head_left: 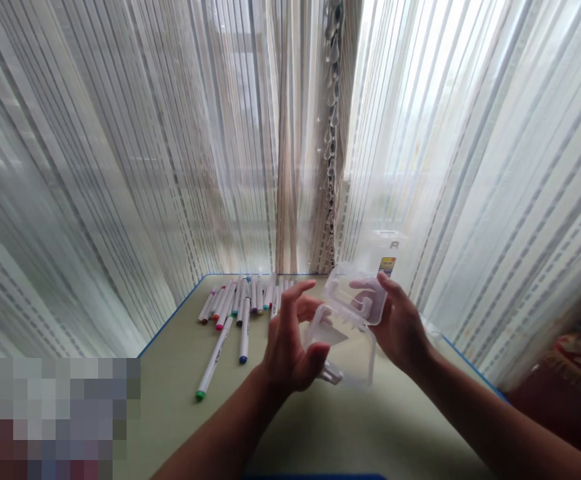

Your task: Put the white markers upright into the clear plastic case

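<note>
A clear plastic case is held up over the table, hinged open with its two halves apart. My right hand grips the upper half from the right, thumb on the outside; some of its fingers show blurred through the plastic. At the lower half's left edge is my left hand, its thumb in front near a clip, its index finger raised and other fingers curled partly behind the plastic. White markers with coloured ends lie to the left of my left hand.
A green-ended marker and a blue-ended marker lie nearer than the pile. Behind my right hand stands a tall transparent container with a label. The pale green table has blue edging; striped sheer curtains hang behind it.
</note>
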The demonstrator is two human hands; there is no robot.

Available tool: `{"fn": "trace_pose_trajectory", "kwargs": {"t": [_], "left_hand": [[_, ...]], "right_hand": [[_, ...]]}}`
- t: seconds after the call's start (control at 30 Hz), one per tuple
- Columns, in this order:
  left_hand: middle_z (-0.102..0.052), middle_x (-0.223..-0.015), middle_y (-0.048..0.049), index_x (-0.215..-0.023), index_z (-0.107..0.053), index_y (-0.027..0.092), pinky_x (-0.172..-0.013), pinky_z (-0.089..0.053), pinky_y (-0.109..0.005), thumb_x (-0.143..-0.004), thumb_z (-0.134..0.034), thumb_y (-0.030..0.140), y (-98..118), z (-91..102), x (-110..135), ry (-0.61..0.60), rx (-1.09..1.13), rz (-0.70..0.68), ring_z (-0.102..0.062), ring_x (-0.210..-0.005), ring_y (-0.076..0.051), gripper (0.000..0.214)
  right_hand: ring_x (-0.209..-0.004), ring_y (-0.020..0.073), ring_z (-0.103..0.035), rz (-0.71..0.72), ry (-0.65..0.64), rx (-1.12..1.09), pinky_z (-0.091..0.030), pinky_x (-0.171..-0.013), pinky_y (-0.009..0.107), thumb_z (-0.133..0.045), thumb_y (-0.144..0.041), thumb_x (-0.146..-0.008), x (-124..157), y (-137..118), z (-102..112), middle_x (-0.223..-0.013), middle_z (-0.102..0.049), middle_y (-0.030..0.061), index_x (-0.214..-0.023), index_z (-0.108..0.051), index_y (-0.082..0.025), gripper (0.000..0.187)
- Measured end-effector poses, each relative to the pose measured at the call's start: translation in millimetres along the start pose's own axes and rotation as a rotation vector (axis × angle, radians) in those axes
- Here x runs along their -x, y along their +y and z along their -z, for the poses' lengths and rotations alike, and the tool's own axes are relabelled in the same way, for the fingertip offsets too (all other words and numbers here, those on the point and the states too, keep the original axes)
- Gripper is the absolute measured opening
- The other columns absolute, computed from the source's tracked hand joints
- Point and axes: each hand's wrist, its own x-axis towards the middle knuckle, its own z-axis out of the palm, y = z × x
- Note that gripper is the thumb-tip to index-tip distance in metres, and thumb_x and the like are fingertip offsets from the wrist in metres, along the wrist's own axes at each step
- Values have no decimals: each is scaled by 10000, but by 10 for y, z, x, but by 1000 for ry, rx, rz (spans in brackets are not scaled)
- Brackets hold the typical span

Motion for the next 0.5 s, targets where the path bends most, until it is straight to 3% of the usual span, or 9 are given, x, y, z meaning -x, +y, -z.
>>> {"fn": "trace_pose_trajectory", "kwargs": {"t": [0.13, 0.3, 0.5], "left_hand": [[-648, -1012, -89, -1333, -466, 208, -748, -526, -366, -925, -424, 722, -17, 77, -36, 56, -101, 81, -657, -853, -231, 658], [-642, -1049, -103, -1199, -568, 198, -776, -521, -368, -926, -366, 754, -34, 67, -84, 216, -207, 278, -627, -908, -243, 651], [-638, -1134, -101, -1171, -585, 205, -845, -505, -358, -968, -364, 684, -64, 72, -97, 370, -247, 404, -615, -998, -243, 565]], "right_hand": [[-424, 152, -567, -86, 1, -99, -456, -388, 248, -725, -442, -778, -18, 10, -37, -520, -655, 27, -796, -768, -129, 316], [-372, 146, -554, -219, 7, -192, -457, -327, 234, -568, -291, -836, -30, 10, -73, -588, -699, 70, -924, -747, -77, 293], [-454, 168, -672, -224, -11, -261, -542, -413, 204, -532, -201, -784, -65, -7, -69, -665, -742, 126, -980, -676, -67, 277]]}}
